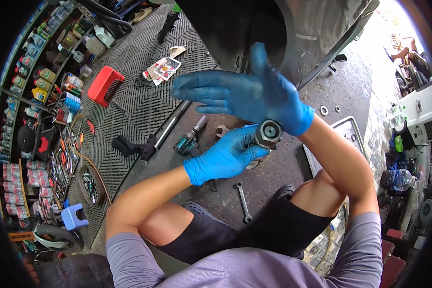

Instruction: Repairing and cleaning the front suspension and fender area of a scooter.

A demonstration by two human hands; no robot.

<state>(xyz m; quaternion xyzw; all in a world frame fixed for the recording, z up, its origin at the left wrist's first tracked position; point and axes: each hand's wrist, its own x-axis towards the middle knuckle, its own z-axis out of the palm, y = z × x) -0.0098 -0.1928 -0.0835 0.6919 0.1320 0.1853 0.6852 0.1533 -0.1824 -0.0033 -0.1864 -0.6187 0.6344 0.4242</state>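
Metal part: one, round with a six-sided end [268, 134], up off the floor in the left hand, just by the right wrist in this view.
Left hand: one, in a blue glove [228, 156]; its fingers curl around the metal part and pinch it.
Right hand: one, in a blue glove with dark smudges [261, 93]; it holds nothing, its long fingers stretch out almost flat, and the thumb sticks up apart.
Wrenches: two on the dark floor [295, 161], one near the knees [244, 202] and one partly hidden behind the left hand [222, 130].
Drill: one, green and black [187, 140], lying left of the left hand.
Long bar: one, shiny [170, 126], left of the drill.
Rings: two small ones [324, 111] [337, 109], on the floor to the right of the right wrist.
Tray: one, with a pale rim [313, 161], near the right knee.
Shoes: two, gray [200, 210] [286, 191].
Stools: two, one red [103, 85] and one blue [74, 217], both far left.
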